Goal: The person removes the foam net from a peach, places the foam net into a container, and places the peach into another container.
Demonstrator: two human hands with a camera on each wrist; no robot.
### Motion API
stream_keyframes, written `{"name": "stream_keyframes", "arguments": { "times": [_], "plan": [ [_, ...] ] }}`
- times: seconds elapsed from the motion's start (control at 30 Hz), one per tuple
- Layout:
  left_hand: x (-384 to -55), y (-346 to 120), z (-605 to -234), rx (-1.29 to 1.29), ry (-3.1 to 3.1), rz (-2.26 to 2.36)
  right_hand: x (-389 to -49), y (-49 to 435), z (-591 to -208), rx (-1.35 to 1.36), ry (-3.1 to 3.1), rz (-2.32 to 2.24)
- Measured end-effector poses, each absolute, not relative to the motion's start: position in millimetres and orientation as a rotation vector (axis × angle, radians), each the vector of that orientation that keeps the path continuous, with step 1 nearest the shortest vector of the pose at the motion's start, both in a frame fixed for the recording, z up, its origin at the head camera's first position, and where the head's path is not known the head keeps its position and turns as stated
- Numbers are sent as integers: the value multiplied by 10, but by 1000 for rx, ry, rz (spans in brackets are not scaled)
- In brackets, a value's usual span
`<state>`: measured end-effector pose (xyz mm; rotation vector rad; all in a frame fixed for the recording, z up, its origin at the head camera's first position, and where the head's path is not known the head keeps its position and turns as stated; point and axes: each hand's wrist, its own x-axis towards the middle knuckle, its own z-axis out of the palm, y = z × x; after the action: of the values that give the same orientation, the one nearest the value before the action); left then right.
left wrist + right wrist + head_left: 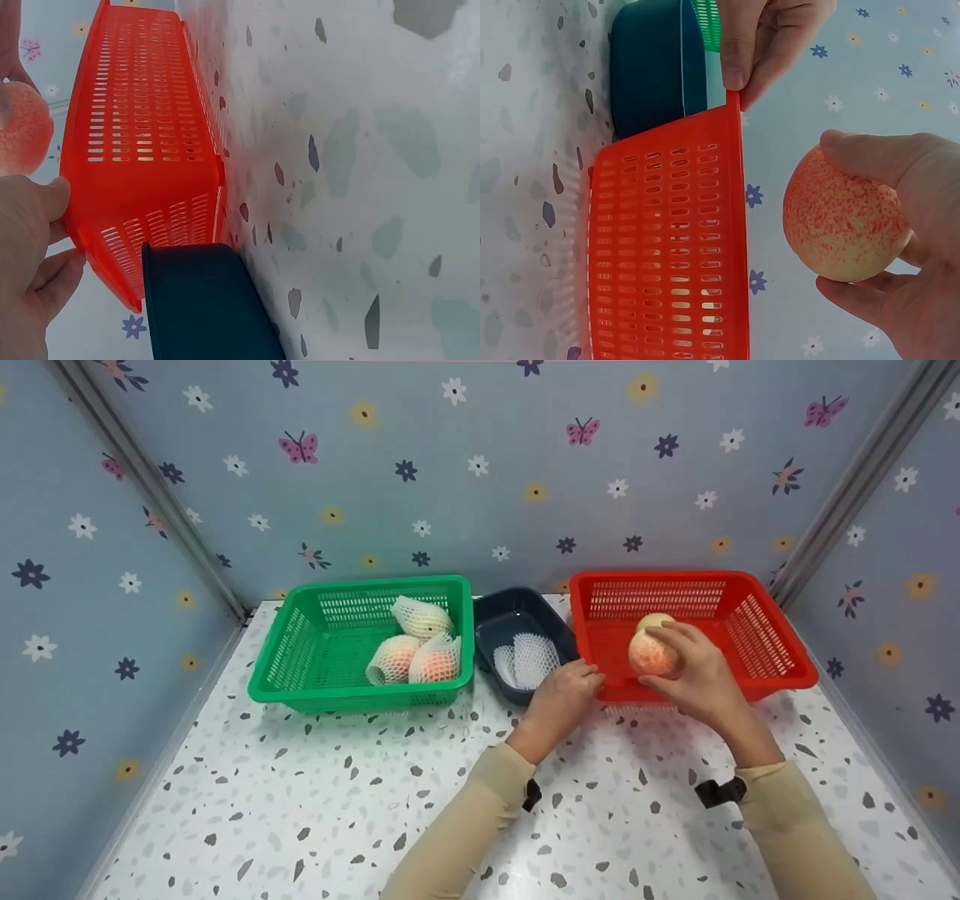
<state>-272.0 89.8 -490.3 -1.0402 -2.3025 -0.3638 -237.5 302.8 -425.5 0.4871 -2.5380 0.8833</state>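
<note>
My right hand (pixel 697 671) holds a bare peach (pixel 651 655), speckled red over pale yellow, above the front of the red basket (pixel 780 660). In the right wrist view, thumb and fingers grip the peach (pixel 844 217) clear of the rim. Behind it, a second pale yellow fruit (pixel 655 620) shows partly in the basket. At that basket's front left corner, my left hand (pixel 566 697) pinches the rim between thumb and fingers, also seen in the left wrist view, where the red basket (pixel 142 180) fills the upper left.
A green basket (pixel 300 690) stands on the left, holding three fruits in white foam nets (pixel 435 660). Between the baskets sits a dark blue tub (pixel 510 604) with white foam nets (pixel 535 660) inside. Patterned walls (pixel 480 472) bound the speckled tabletop (pixel 337 810).
</note>
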Motion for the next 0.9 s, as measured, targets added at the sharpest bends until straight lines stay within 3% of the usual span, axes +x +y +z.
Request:
{"name": "stream_keyframes", "arguments": {
  "times": [0.43, 0.9],
  "plan": [
    [-2720, 890, -4890, -1017, -2300, -395, -2806, 2904, -4238, 389, -2712, 1021],
    [-2700, 924, -4927, -992, -2310, -414, -3100, 2828, -4546, 204, -2934, 1124]
  ]
}}
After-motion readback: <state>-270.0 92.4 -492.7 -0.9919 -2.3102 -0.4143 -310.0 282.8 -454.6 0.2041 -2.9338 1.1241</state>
